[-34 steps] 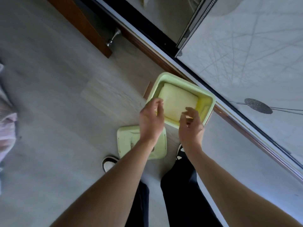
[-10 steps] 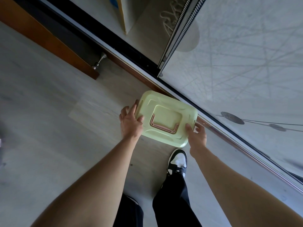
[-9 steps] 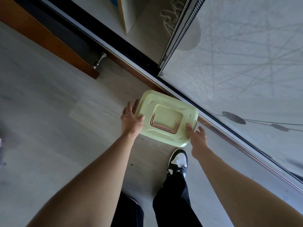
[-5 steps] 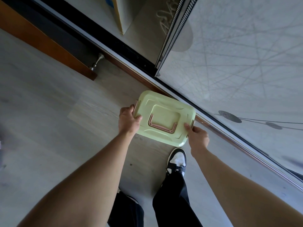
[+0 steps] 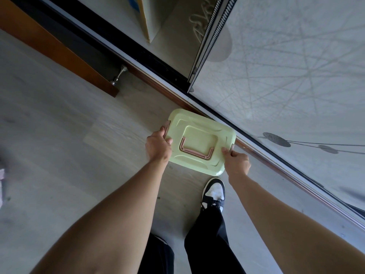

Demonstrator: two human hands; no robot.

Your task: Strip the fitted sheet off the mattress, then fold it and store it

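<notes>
You stand over a pale green storage box (image 5: 199, 141) that sits on the grey floor (image 5: 59, 135), just beside the track of the sliding door (image 5: 286, 76). The lid is on the box, with its pink handle (image 5: 194, 151) lying flat on top, so the folded sheet cannot be seen from here. Both your arms reach down and forward, almost straight. Your left hand (image 5: 158, 146) is at the left short side of the box, with the fingers curled around the edge and the thumb lying on top of the lid, near the pink clip (image 5: 167, 128). Your right hand (image 5: 236, 163) is at the right short side, the fingers bent and pinching the lid edge close to the other clip (image 5: 232, 146). Your right shoe (image 5: 214, 191), black and white, is on the floor just below the box, and the black trousers (image 5: 207, 240) show between your arms.
</notes>
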